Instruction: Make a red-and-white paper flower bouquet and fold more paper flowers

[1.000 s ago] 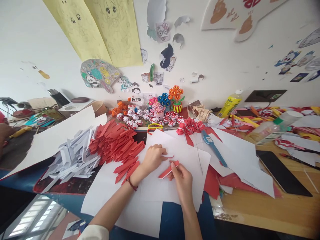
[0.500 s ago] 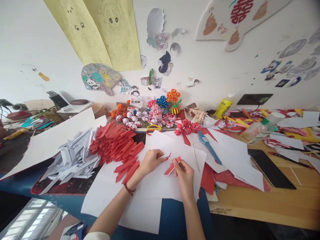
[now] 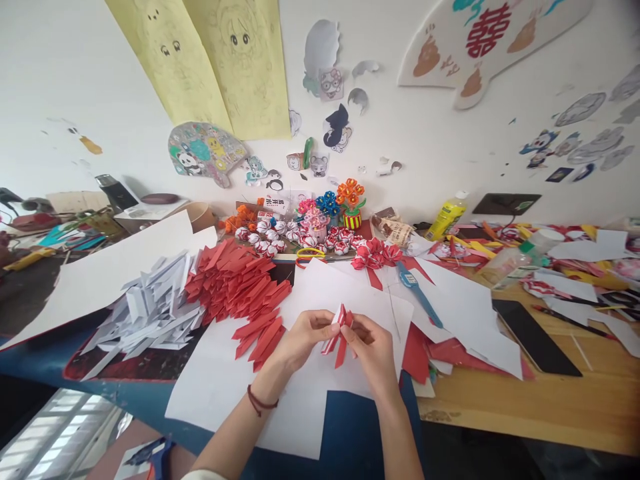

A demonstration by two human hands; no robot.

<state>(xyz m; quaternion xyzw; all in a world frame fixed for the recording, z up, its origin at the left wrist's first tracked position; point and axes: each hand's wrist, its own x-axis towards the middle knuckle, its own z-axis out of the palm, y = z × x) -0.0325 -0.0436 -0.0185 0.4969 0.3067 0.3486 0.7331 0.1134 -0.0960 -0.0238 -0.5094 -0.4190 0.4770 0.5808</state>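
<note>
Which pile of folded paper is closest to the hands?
The red pile: its nearest pieces lie just beside the left hand. The white pile is farther away, to the left of the red one.

A pale wall (image 3: pixel 430 140) rises behind the work surfaces, with yellow drawings (image 3: pixel 250 80) taped high on it and cut-out stickers (image 3: pixel 337 127) scattered across it. Below stand a blue table (image 3: pixel 350 427) and, to the right, a wooden table (image 3: pixel 520 413). At lower left, a bright, barred window pattern (image 3: pixel 60 427) shows beside a dull pink surface (image 3: pixel 107 460). The light is soft.
</note>
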